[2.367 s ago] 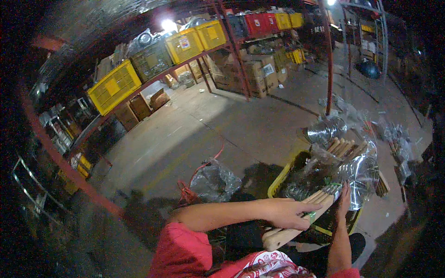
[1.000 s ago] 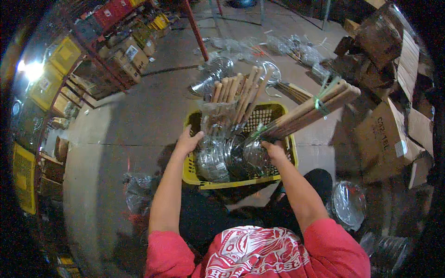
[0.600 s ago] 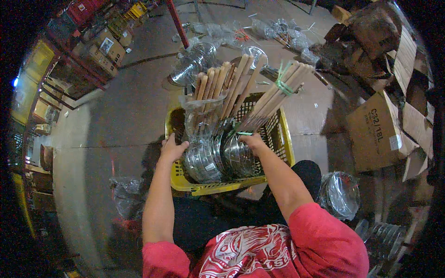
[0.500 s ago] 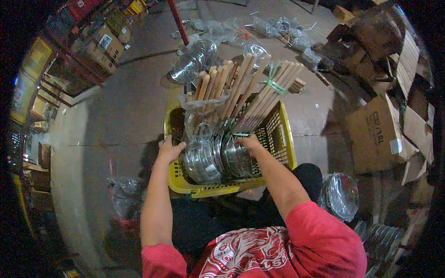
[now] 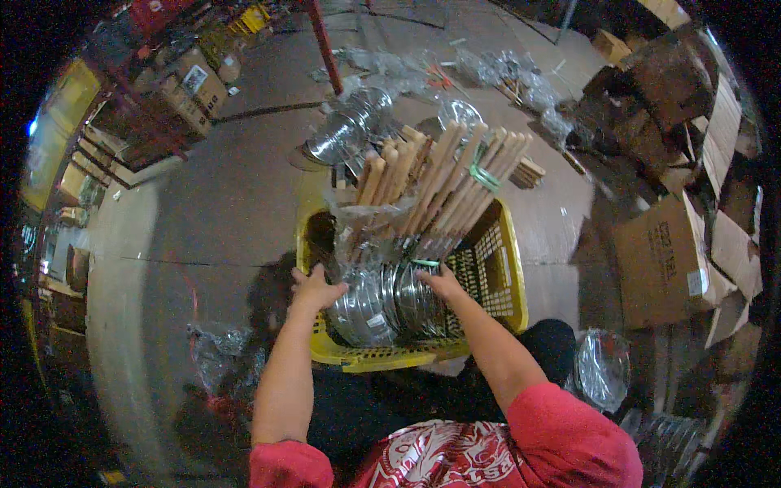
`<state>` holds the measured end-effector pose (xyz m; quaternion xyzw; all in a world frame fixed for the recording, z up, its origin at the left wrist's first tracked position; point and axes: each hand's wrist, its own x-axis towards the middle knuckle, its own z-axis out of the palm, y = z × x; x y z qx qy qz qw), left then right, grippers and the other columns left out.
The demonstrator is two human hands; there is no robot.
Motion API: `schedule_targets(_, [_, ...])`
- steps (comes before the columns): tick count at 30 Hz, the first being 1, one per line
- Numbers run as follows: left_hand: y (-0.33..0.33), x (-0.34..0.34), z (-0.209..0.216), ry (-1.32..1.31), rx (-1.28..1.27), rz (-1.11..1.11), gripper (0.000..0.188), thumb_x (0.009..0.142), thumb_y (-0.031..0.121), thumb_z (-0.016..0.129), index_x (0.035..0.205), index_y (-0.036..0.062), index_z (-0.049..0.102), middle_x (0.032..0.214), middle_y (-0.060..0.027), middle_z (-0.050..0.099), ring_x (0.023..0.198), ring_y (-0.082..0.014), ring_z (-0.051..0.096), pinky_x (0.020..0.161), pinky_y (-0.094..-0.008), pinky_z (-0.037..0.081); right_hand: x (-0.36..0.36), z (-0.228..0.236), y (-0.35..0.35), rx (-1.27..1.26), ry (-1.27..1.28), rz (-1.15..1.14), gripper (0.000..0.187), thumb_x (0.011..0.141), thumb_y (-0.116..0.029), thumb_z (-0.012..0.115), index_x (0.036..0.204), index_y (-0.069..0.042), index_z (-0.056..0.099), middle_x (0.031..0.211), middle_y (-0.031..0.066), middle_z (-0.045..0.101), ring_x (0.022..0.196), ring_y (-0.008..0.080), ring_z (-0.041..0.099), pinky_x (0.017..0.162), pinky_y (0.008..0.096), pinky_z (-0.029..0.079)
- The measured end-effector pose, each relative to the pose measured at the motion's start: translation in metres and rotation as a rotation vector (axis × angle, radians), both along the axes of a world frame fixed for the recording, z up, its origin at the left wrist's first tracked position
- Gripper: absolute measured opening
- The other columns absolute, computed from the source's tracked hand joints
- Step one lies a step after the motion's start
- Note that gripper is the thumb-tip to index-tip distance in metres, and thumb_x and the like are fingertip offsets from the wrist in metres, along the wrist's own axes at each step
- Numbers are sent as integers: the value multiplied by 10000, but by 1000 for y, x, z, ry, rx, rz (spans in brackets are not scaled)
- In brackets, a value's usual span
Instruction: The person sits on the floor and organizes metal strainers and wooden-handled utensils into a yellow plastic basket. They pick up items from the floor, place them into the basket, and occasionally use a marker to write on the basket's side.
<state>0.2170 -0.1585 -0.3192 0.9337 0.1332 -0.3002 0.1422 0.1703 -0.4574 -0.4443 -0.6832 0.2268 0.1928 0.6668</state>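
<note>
A yellow plastic basket [image 5: 512,268] stands in front of me. In it are bundles of round metal utensils [image 5: 419,301], which look like wire strainers, their wooden handles [image 5: 455,175] leaning up and away over the far rim. Clear plastic wraps the left bundle [image 5: 362,305]; green ties bind the right one. My left hand [image 5: 319,290], fingers spread, is between the basket's left wall and the wrapped bundle, thumb toward the metal. At the right bundle, my right hand [image 5: 442,285] rests with fingers extended against the round rims, apparently not gripping; its fingertips are partly hidden.
More shiny round metalware [image 5: 350,126] lies on the floor beyond the basket, near a red post [image 5: 327,53]. Crumpled plastic [image 5: 224,354] is at left. A cardboard box [image 5: 659,260] and torn cardboard fill the right. Wrapped round metalware [image 5: 602,370] sits beside my right leg.
My left hand has left the basket's left rim and moved inward to the wrapped bundle. My right hand's fingers have loosened on the right bundle. The view has shifted, so everything sits lower.
</note>
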Motion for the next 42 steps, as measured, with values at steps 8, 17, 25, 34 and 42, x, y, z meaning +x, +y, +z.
schedule_targets(8, [-6,0,8,26,-7,80,958,752,559,721,1538,222,290,1590,-305,-10,1417,-539,220,1109,-596,324,-18,5,-8,-449,71,11,901,749,-606,763,1325,44,522,1249,195,634,1185,338,579,1017,407,433])
schedule_targets(17, [8,-2,4,-23,-85,93,977,762,547,702,1552,213,235,1600,-252,75,1388,-506,312,1090,-572,367,-7,75,-92,-868,-432,-272,523,867,-406,651,1230,-35,592,1083,220,653,994,430,619,872,518,493])
schedule_targets(25, [51,-4,-27,-123,-294,233,1084,757,464,733,1537,-3,141,1467,-298,404,1323,-414,465,1096,-427,397,-39,57,-134,-1018,93,-175,615,798,-412,701,1229,5,567,1043,261,677,1021,431,648,889,497,499])
schedule_targets(34, [67,1,-51,-123,-381,191,992,735,376,754,1510,18,248,1408,-247,503,1285,-361,520,1079,-403,412,-39,62,-133,-916,114,-274,505,837,-397,698,1193,-51,611,1061,229,690,1019,403,661,877,489,513])
schedule_targets(42, [68,1,-65,-87,-329,220,922,718,317,754,1480,49,310,1367,-227,544,1254,-358,545,1051,-409,435,-45,71,-129,-979,77,-282,447,862,-352,676,1181,-43,632,1084,239,681,1035,413,653,880,490,514])
